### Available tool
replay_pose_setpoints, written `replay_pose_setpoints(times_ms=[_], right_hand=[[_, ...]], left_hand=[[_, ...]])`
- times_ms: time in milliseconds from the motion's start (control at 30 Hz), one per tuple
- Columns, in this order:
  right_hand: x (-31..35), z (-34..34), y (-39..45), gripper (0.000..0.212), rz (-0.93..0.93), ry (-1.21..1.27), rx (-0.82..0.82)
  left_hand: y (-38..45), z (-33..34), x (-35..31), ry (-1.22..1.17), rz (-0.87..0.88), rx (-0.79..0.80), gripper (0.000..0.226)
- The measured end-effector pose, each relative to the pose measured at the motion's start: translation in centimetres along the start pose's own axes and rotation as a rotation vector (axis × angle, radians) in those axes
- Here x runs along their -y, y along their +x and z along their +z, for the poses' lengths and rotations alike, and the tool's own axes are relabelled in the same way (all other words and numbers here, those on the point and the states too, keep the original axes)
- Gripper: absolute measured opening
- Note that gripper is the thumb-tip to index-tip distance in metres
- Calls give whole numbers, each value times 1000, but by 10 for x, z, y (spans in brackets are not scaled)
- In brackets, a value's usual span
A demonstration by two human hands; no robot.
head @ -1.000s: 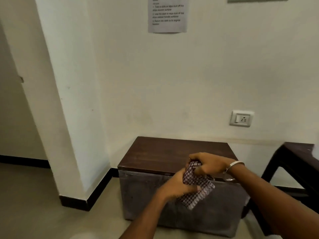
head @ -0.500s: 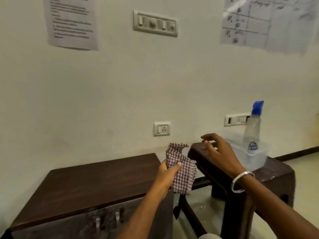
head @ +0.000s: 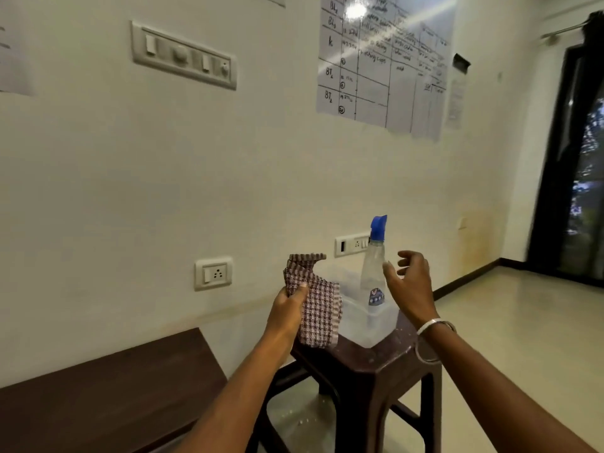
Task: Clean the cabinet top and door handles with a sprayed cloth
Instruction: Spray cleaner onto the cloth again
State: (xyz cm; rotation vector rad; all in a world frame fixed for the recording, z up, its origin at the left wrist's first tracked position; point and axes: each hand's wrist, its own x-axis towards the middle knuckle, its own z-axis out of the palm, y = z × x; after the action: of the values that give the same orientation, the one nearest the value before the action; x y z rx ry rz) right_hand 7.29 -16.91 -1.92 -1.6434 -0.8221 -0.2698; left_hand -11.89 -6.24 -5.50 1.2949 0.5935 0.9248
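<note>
My left hand [head: 287,308] grips a brown-and-white checked cloth [head: 317,308] that hangs folded in front of a dark stool [head: 369,364]. A clear spray bottle [head: 374,266] with a blue nozzle stands in a translucent plastic tub [head: 366,322] on the stool. My right hand [head: 408,282] hovers just right of the bottle, fingers spread and slightly curved, holding nothing and not touching it. The dark wooden cabinet top [head: 108,387] lies at the lower left; its door handles are out of view.
Wall sockets [head: 213,273] sit low on the cream wall, a switch panel [head: 183,55] and a handwritten chart [head: 382,60] higher up. A dark doorway [head: 575,165] stands at the far right beyond bare floor.
The view has swung right, from the cabinet to the stool. My right hand let go of the cloth and moved up beside the spray bottle. My left hand keeps the cloth.
</note>
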Motion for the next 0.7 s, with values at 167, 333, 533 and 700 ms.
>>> replay_pose_setpoints(times_ms=[167, 333, 533, 700], right_hand=[[-1, 23, 35, 75, 82, -90, 119], [5, 46, 65, 87, 164, 24, 204], [5, 56, 87, 51, 267, 137, 161], [0, 56, 86, 38, 244, 165, 98]], left_hand=[[17, 10, -2, 40, 13, 3, 32], [25, 10, -2, 4, 5, -9, 28], [27, -3, -1, -42, -14, -12, 31], [22, -15, -2, -64, -15, -42, 32]])
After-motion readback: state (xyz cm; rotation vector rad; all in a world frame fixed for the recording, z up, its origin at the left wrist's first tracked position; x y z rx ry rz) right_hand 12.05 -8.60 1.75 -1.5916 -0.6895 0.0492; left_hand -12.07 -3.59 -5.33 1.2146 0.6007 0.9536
